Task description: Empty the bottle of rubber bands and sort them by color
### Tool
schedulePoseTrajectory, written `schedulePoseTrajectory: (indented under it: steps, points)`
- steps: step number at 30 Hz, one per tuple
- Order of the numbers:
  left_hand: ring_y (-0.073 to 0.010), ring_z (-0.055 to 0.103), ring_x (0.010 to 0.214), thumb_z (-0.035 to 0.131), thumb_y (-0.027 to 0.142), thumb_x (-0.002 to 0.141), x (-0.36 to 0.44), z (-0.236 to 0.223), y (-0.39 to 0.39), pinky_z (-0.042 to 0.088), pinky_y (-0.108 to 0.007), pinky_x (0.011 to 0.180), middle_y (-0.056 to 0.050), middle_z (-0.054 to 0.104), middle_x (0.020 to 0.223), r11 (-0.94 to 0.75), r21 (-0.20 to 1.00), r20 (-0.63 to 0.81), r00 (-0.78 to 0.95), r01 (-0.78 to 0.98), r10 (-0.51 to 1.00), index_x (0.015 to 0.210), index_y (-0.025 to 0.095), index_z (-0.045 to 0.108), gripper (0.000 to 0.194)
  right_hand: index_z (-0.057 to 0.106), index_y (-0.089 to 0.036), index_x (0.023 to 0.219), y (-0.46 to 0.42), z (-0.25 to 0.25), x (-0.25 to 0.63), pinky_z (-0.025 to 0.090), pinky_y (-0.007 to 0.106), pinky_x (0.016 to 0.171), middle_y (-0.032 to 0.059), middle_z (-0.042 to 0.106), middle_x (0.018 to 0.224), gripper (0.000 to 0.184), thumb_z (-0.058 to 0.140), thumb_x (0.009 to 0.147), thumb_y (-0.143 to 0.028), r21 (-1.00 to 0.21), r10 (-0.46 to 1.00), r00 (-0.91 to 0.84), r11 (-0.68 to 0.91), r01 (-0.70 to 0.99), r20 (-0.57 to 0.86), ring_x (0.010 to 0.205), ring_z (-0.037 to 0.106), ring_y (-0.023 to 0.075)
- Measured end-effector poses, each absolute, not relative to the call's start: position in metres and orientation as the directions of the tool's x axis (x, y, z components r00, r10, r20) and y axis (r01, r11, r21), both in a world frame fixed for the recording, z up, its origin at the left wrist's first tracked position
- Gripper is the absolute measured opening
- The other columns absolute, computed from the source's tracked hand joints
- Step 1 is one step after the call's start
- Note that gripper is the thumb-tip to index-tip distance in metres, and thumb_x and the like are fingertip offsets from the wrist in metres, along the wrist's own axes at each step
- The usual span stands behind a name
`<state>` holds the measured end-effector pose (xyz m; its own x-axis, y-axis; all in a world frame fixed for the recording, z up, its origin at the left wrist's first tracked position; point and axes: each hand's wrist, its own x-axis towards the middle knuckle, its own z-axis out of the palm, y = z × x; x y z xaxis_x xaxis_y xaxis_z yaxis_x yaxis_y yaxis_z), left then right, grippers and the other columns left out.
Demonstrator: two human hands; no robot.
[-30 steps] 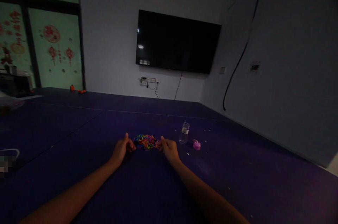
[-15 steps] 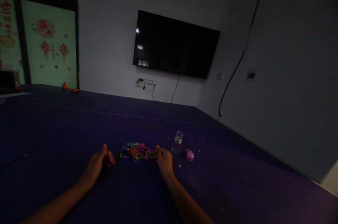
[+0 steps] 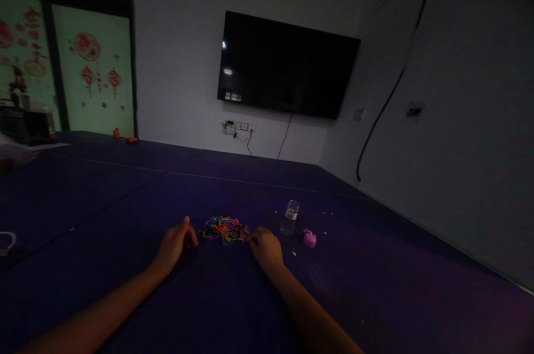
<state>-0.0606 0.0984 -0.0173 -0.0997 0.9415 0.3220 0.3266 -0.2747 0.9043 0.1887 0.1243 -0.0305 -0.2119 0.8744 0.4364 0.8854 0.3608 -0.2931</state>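
Note:
A tangled heap of thin multicoloured bands (image 3: 224, 230) lies on the dark purple floor surface between my hands. My left hand (image 3: 177, 240) rests just left of the heap, thumb raised apart from loosely curled fingers, holding nothing visible. At the heap's right edge, the fingertips of my right hand (image 3: 266, 247) are pinched together on what appears to be one of the bands; the grip itself is partly hidden. Beyond the right hand stands a clear, slightly tilted-looking bottle (image 3: 289, 219) without a cap. Beside it sits a small pink lid with a loop (image 3: 309, 239).
Small white scraps (image 3: 294, 254) are scattered around the bottle and lid. A television (image 3: 287, 65) hangs on the far wall above sockets (image 3: 237, 126) and cables. A black cable (image 3: 381, 109) dangles along the right wall. Small orange objects (image 3: 130, 140) lie near the glass door.
The view has shifted slightly, so the scene sits a little farther right. My right hand's fingers have closed at the heap's edge. My left hand stays beside the heap.

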Motion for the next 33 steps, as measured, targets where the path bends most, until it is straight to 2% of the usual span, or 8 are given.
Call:
schedulePoseTrajectory:
  steps: [4,7,10,13,17,20,26,33]
  points:
    - [-0.0177,0.056,0.056,0.018,0.067,0.082,-0.058,-0.018,0.093,0.045,-0.029,0.059,-0.004,0.06,0.053,-0.304,0.871,0.374,-0.122,0.386,0.919,0.051,0.021,0.055,0.067,0.068,-0.019,0.077,0.123,-0.025,0.187,0.041,0.024,0.065,0.007,0.066,0.083,0.016,0.053,0.084,-0.018,-0.228,0.881,-0.19,0.312,0.922,0.434,0.08,0.061,0.0184]
    - [-0.0189,0.058,0.062,0.022,0.067,0.082,-0.057,-0.017,0.086,0.046,-0.03,0.062,-0.004,0.063,0.06,-0.342,0.835,0.425,-0.11,0.431,0.898,0.057,0.021,0.057,0.063,0.066,-0.019,0.079,0.117,-0.021,0.185,0.041,0.024,0.067,0.0063,0.065,0.086,0.02,0.048,0.087,-0.02,-0.277,0.843,-0.159,0.338,0.9,0.513,0.081,0.06,0.0171]
    - [-0.0201,0.06,0.068,0.03,0.063,0.082,-0.057,-0.015,0.077,0.046,-0.03,0.065,-0.004,0.065,0.067,-0.383,0.802,0.465,-0.077,0.459,0.882,0.066,0.021,0.06,0.054,0.066,-0.02,0.082,0.103,-0.02,0.176,0.042,0.023,0.069,0.0053,0.065,0.086,0.023,0.044,0.089,-0.024,-0.34,0.774,-0.183,0.46,0.82,0.606,0.079,0.06,0.0158]
    - [-0.0201,0.061,0.071,0.04,0.055,0.082,-0.058,-0.016,0.07,0.045,-0.028,0.066,-0.003,0.067,0.073,-0.42,0.768,0.482,-0.003,0.484,0.876,0.077,0.021,0.063,0.041,0.066,-0.022,0.081,0.083,-0.022,0.161,0.042,0.022,0.067,0.0036,0.066,0.083,0.021,0.046,0.087,-0.024,-0.338,0.708,-0.378,0.649,0.681,0.596,0.076,0.06,0.0145]
    - [-0.0191,0.061,0.075,0.048,0.044,0.081,-0.058,-0.026,0.065,0.046,-0.028,0.069,-0.003,0.067,0.081,-0.471,0.698,0.5,0.105,0.54,0.86,0.083,0.022,0.065,0.027,0.068,-0.024,0.082,0.062,-0.029,0.146,0.042,0.02,0.065,0.0015,0.067,0.082,0.018,0.05,0.084,-0.024,-0.316,0.606,-0.649,0.795,0.518,0.46,0.075,0.061,0.0133]
    - [-0.0193,0.059,0.08,0.05,0.036,0.082,-0.056,-0.03,0.061,0.045,-0.031,0.074,-0.005,0.066,0.083,-0.562,0.568,0.521,0.265,0.601,0.811,0.078,0.022,0.065,0.02,0.069,-0.025,0.086,0.061,-0.031,0.142,0.043,0.021,0.068,0.0005,0.068,0.084,0.016,0.053,0.082,-0.025,-0.344,0.616,-0.651,0.788,0.511,0.443,0.077,0.062,0.0134]
    - [-0.0192,0.056,0.081,0.048,0.026,0.083,-0.05,-0.026,0.054,0.044,-0.032,0.073,-0.005,0.062,0.082,-0.689,0.386,0.564,0.435,0.613,0.702,0.079,0.022,0.062,0.015,0.069,-0.022,0.094,0.087,-0.026,0.153,0.043,0.027,0.083,0.0045,0.068,0.097,0.027,0.046,0.084,-0.012,-0.379,0.756,-0.361,0.607,0.699,0.546,0.093,0.059,0.0174]
    - [-0.0178,0.052,0.077,0.049,0.022,0.082,-0.045,-0.023,0.042,0.041,-0.031,0.069,-0.004,0.059,0.078,-0.765,0.222,0.562,0.561,0.605,0.607,0.075,0.019,0.053,0.009,0.07,-0.019,0.095,0.101,-0.023,0.163,0.041,0.03,0.093,0.0052,0.067,0.104,0.037,0.044,0.076,-0.002,-0.277,0.768,-0.412,0.585,0.762,0.49,0.101,0.056,0.0182]
